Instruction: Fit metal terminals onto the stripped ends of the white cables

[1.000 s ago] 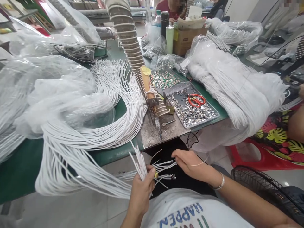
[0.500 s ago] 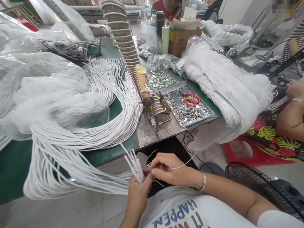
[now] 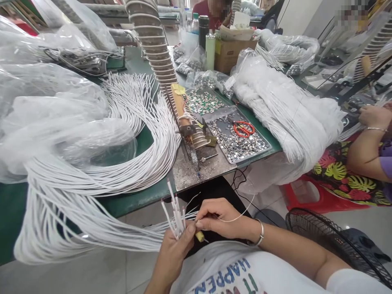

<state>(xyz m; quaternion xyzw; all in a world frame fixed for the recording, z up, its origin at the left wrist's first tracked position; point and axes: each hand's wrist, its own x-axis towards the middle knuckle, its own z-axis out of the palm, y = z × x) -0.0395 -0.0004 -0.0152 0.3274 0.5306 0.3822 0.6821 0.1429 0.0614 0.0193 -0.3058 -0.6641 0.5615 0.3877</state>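
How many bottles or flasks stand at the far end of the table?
3: a black flask, a pale green bottle before it, a clear bottle left; others may be hidden.

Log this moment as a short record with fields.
left hand: grips a fan of white wire ends, tips up
right hand: pinches at the wires beside the left thumb
bench: green; long white wires curve over its edge
tray: small metal parts, red scissors
right side: a co-worker's arm
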